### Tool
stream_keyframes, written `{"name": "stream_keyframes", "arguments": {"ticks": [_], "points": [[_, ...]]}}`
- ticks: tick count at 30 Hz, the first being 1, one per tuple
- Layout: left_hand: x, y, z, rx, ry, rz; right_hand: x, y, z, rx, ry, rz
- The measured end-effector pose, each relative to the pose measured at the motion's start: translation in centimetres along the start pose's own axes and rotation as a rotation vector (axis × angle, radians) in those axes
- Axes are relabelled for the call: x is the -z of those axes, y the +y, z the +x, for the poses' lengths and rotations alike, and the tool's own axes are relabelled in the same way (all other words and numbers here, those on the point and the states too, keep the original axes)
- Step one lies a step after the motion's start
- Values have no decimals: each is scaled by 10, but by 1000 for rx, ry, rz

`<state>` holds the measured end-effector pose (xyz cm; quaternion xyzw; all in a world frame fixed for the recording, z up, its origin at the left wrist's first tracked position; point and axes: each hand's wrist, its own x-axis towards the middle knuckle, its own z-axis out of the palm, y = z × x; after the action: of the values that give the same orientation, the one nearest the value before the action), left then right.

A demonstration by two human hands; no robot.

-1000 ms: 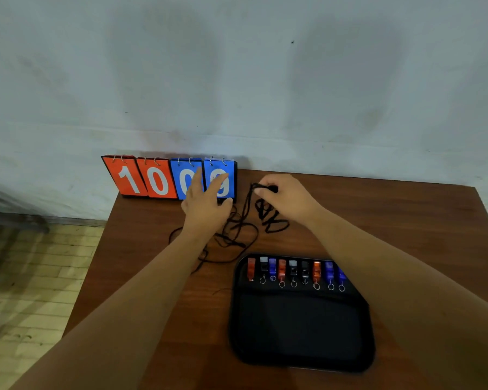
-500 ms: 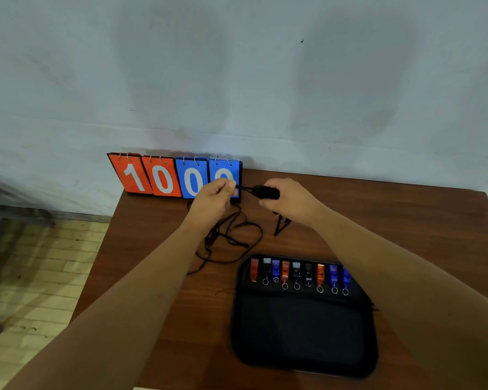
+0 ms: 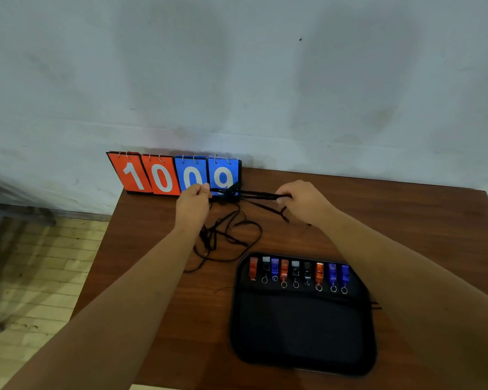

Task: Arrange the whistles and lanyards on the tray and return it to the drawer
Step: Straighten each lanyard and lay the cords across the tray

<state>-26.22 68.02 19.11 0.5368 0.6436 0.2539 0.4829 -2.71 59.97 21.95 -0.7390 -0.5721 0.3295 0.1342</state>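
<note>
Coloured plastic whistles (image 3: 284, 269) line the far edge of the black tray (image 3: 302, 336). Beyond it, the left hand (image 3: 193, 203) and right hand (image 3: 303, 199) pinch a black cord lanyard (image 3: 255, 195) taut. The tangled lanyards (image 3: 226, 240) await placing.

The table (image 3: 406, 209) is cut off by the right and lower edges. The scoreboard (image 3: 158, 175) is partly hidden at its lower right by the left hand (image 3: 192, 205) and the lanyard (image 3: 254, 196). The right rim of the tray (image 3: 299, 333) is partly overlapped by the right forearm (image 3: 406, 271).
</note>
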Motion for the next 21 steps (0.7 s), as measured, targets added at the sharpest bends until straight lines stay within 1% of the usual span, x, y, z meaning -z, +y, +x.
{"name": "stream_keyframes", "arguments": {"ticks": [2,6,8,10,13,15,17,19,21], "points": [[5,-4,0,4,40,62,0,12,-1,-65,53,-14],[15,-16,4,52,121,165,4,29,-2,-271,191,41],[17,-20,4,72,101,240,4,31,-2,-309,213,78],[16,-23,4,81,36,308,3,27,-2,-278,231,108],[10,-27,1,86,-80,438,2,13,-2,-184,262,142],[4,-26,-2,1,-90,544,4,2,-4,-96,213,152],[-3,-16,-8,-143,-109,471,4,-10,-9,-16,117,140],[-10,1,-19,-238,-256,275,2,-20,-13,41,33,111],[-15,18,-30,-255,-443,165,-1,-27,-15,89,9,124]]}}
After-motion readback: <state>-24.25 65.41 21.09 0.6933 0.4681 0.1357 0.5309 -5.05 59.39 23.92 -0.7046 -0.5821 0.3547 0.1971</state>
